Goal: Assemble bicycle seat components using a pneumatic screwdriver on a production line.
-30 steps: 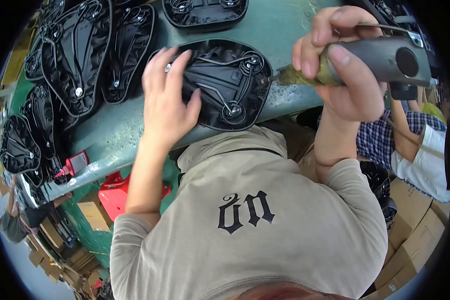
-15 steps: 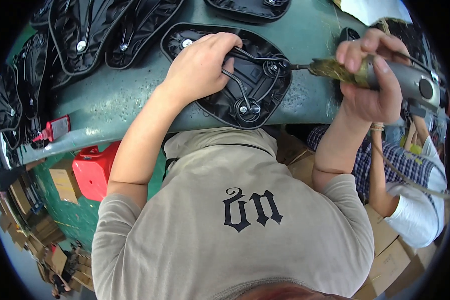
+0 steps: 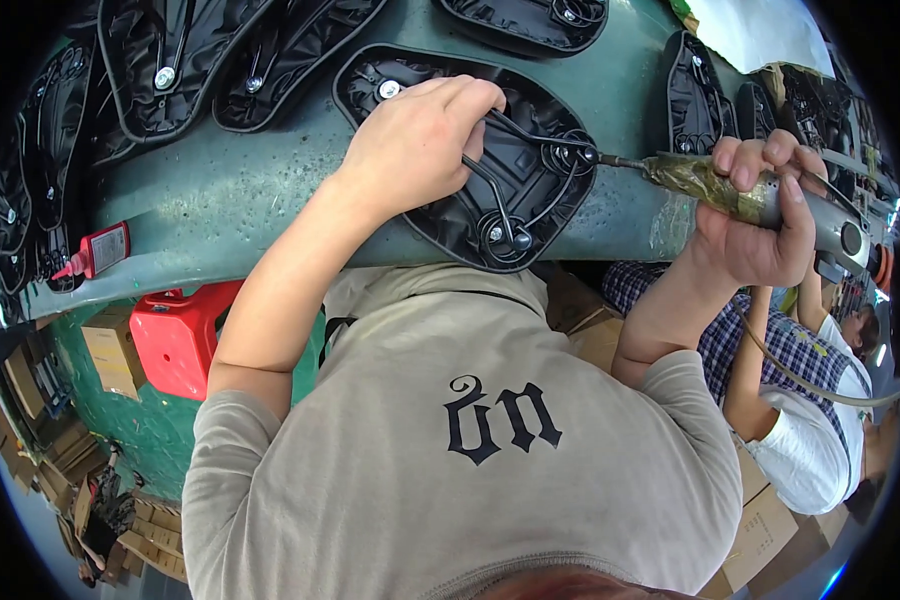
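Note:
An upturned black bicycle saddle (image 3: 515, 190) lies on the green worktable, its bent metal rails and coil springs facing up. My left hand (image 3: 425, 145) is closed round the rails near the saddle's narrower end. In my right hand (image 3: 765, 205) is a grey power screwdriver (image 3: 705, 182) wrapped in yellowish tape at the front. Its long bit points left and reaches the bolt at the far right spring (image 3: 568, 155). The nearer spring (image 3: 497, 232) has a bolt as well. My left fingertips are partly hidden behind the hand.
Several more black saddles (image 3: 175, 70) lie at the left and far side. A red glue bottle (image 3: 95, 250) rests by the left edge. Below stands a red plastic stool (image 3: 175, 345) near cardboard boxes (image 3: 115, 350). At the right sits a co-worker in a checked apron (image 3: 715, 325).
The saddle, my left hand and the screwdriver all appear slightly farther right and lower, as the view has shifted. The bit stays at the same spring bolt, and both hands keep their grip.

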`<act>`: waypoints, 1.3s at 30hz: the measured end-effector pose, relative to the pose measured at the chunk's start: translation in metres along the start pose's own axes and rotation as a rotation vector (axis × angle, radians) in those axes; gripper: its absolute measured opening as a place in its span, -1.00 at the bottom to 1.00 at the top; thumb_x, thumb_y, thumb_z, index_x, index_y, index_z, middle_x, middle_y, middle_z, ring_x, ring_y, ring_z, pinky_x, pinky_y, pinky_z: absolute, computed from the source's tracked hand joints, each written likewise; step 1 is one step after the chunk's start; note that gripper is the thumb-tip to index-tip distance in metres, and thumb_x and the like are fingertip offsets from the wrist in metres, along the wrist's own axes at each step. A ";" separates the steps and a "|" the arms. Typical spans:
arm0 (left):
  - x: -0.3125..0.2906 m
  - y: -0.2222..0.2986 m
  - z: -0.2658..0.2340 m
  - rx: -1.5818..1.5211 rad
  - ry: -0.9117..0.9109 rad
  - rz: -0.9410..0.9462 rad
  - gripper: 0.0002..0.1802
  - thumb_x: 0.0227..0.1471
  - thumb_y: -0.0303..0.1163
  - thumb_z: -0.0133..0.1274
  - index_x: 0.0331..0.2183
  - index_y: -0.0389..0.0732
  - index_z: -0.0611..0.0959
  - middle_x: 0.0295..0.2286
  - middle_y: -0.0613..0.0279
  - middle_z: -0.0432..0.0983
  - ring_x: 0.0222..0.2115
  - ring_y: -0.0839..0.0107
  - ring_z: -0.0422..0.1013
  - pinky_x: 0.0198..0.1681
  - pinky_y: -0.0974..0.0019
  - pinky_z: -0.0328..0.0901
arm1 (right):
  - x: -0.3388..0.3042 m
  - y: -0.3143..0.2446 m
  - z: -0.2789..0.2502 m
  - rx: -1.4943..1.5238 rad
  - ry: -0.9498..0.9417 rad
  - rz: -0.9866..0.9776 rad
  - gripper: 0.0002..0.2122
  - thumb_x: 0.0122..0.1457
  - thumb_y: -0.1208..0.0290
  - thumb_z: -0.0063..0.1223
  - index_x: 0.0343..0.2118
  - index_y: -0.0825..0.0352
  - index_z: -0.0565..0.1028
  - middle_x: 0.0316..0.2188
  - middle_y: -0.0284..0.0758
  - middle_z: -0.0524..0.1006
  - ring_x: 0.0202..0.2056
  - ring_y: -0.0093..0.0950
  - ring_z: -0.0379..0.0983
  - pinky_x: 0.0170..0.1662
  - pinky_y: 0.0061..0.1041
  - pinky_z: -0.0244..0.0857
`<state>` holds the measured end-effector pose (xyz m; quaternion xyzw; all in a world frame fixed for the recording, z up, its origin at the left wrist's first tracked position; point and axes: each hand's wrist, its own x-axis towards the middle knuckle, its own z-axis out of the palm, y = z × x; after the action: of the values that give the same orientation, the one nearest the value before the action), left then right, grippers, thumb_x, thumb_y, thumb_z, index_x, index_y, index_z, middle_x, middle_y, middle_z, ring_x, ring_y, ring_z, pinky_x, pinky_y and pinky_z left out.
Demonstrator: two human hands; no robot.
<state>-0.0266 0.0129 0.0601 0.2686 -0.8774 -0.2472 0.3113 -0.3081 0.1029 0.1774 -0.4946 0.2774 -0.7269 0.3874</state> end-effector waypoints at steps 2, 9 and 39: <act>0.001 -0.003 0.003 0.003 0.055 0.016 -0.73 0.03 -0.54 0.15 -0.17 -0.19 0.55 -0.22 0.14 0.60 -0.16 0.07 0.54 -0.11 0.12 0.46 | 0.001 -0.001 0.000 0.001 0.031 0.017 -0.65 0.18 0.47 -0.13 0.01 0.41 0.47 -0.18 -0.08 0.48 -0.42 -0.31 0.48 -0.24 -0.13 0.37; 0.003 0.006 -0.003 -0.009 0.081 0.004 -0.66 -0.18 -0.57 0.13 -0.24 -0.20 0.54 -0.38 0.10 0.53 -0.30 0.02 0.51 -0.24 0.03 0.43 | 0.003 -0.009 0.003 0.034 0.105 -0.057 -0.66 0.18 0.43 -0.07 0.01 0.41 0.46 -0.19 -0.11 0.44 -0.44 -0.40 0.45 -0.29 -0.28 0.33; 0.008 0.006 0.005 0.035 0.060 -0.052 -0.67 -0.18 -0.60 0.16 -0.26 -0.20 0.55 -0.35 0.17 0.57 -0.26 0.11 0.54 -0.21 0.12 0.44 | 0.020 0.039 0.023 -0.124 -0.117 0.159 -0.65 0.17 0.64 -0.11 0.05 0.47 0.37 -0.17 -0.06 0.44 -0.44 -0.37 0.47 -0.26 -0.24 0.39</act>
<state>-0.0369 0.0137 0.0630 0.3041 -0.8646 -0.2318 0.3261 -0.2801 0.0641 0.1650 -0.5358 0.3368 -0.6453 0.4280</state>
